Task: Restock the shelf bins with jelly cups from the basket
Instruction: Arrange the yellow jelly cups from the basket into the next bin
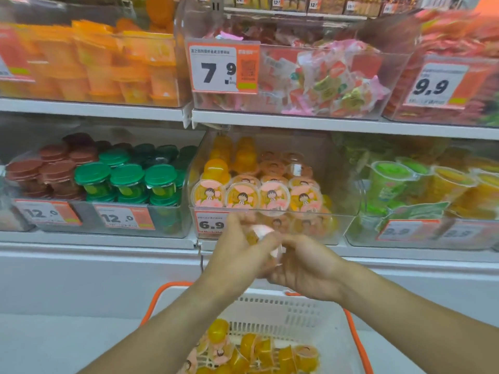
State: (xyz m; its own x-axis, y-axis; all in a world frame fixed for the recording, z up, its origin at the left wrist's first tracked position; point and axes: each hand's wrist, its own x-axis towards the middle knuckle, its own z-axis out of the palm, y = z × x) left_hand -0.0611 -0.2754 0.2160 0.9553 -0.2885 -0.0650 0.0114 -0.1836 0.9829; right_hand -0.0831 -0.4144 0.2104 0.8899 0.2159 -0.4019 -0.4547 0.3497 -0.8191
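Observation:
Both my hands meet in front of the clear shelf bin [348, 190] that is full of orange jelly cups with pink cartoon lids. My left hand [237, 252] grips a blurred jelly cup [258, 233] with a pink lid, just below the bin's front edge. My right hand [305, 268] holds a second jelly cup [276, 252], mostly hidden by my fingers. Below my arms stands the white basket [283, 311] with orange handles, holding several yellow-orange jelly cups [259, 349].
A 6.9 price tag [210, 224] is on the bin's front. To its left is a bin of green and brown lidded cups [127, 176], to its right a bin of green and yellow cups [421, 184]. The upper shelf carries bins of orange jelly [108, 66] and wrapped sweets [332, 79].

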